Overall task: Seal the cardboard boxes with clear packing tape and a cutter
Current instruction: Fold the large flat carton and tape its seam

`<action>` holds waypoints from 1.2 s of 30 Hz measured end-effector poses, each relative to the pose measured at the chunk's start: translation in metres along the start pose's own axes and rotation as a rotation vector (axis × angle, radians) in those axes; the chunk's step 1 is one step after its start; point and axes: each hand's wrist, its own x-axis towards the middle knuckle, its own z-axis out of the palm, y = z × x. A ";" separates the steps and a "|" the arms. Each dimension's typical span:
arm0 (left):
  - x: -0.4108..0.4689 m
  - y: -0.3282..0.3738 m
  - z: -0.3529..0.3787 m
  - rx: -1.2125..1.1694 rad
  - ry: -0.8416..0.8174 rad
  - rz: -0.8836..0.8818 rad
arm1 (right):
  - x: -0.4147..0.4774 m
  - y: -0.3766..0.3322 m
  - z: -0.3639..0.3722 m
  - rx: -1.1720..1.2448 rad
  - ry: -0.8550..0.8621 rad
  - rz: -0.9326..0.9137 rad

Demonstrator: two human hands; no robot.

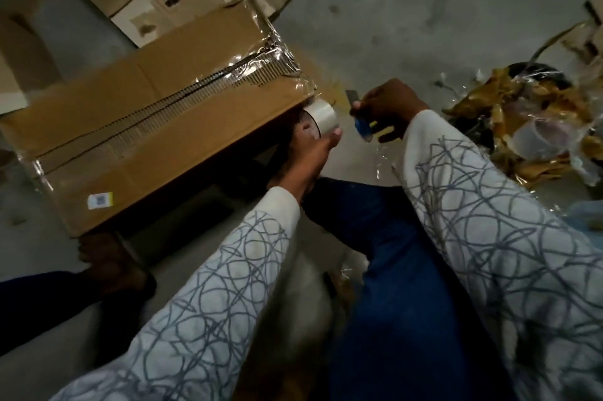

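Now my left hand [311,151] grips the tape roll [321,116], my right hand [388,105] grips the cutter [361,127], so I should pull tight and cut near the box [156,126].

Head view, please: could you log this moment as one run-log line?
left hand: holds tape roll at box corner | right hand: grips cutter, blade out | box: top seam taped

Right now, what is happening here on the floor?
A person is sealing a cardboard box. The left hand holds a roll of clear tape at the box's corner. The right hand grips a cutter, blade up, just beside the roll. The top seam is already taped over.
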 end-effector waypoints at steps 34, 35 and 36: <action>0.034 0.004 0.024 -0.395 0.019 -0.362 | 0.074 -0.043 0.022 0.672 0.344 -0.137; 0.033 0.005 0.024 -0.404 0.042 -0.340 | 0.070 -0.042 0.014 0.766 0.262 -0.093; 0.030 0.008 0.023 -0.413 0.056 -0.323 | 0.062 -0.041 0.005 0.813 0.164 -0.057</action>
